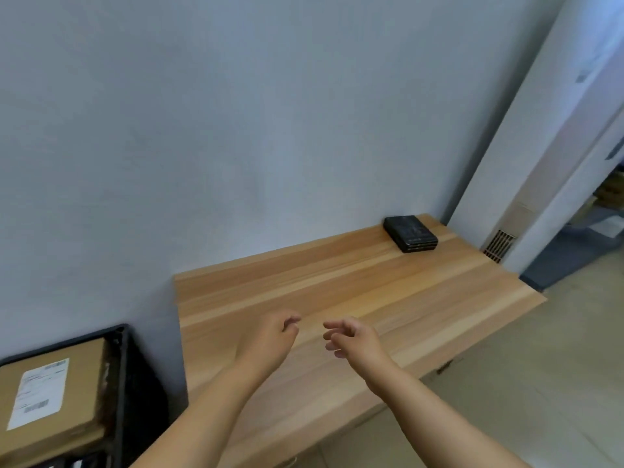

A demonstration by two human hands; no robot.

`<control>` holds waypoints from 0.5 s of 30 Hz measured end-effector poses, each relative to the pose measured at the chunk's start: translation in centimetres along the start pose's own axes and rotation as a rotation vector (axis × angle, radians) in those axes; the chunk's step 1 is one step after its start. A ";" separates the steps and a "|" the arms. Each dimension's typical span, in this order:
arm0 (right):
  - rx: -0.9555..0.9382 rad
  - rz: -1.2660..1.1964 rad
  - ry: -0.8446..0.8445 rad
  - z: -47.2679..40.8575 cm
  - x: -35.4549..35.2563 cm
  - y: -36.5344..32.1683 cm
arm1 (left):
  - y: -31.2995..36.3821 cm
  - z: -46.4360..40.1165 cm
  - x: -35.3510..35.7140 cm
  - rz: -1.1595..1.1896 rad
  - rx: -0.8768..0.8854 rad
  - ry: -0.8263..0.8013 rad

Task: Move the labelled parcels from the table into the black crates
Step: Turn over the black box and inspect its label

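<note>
left hand (270,339): over wooden table (371,292), fingers loosely curled, holding nothing | right hand (354,339): just beside it, fingers relaxed, empty | cardboard parcel (67,393) with white label (39,393): inside black crate (125,366), left of table | far corner: small black box (410,233), possibly a case

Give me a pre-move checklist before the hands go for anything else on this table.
1. Left hand free, holding nothing: ok.
2. Right hand free, holding nothing: ok.
3. Labelled parcel left on the wooden table: not ok, none in view.
4. Small black box at the far corner bears a label: cannot tell.
5. Black crate within view at left: ok.
6. Room left in the crate beside the labelled brown parcel: cannot tell.
</note>
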State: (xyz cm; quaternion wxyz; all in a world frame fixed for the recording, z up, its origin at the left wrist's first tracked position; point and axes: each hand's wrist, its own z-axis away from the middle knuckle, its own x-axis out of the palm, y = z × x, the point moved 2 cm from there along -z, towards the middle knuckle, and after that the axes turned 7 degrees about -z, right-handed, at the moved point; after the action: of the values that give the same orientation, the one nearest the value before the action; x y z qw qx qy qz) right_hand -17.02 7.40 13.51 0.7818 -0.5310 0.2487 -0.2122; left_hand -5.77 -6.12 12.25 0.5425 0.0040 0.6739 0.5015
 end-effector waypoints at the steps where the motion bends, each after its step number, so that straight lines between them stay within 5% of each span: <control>1: 0.001 -0.007 0.024 -0.1 -2.2 -0.1 | 1.6 -0.4 0.9 0.001 0.005 0.022; 15: 0.001 -0.045 0.180 -5.3 -21.1 -0.5 | 15.9 -10.6 10.4 -0.014 0.104 -0.064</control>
State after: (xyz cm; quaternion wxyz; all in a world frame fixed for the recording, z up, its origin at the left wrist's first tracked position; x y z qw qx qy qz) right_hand -36.91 15.94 15.73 0.7515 -0.5149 0.3058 -0.2768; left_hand -26.44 0.39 14.50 0.5664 0.0434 0.6815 0.4614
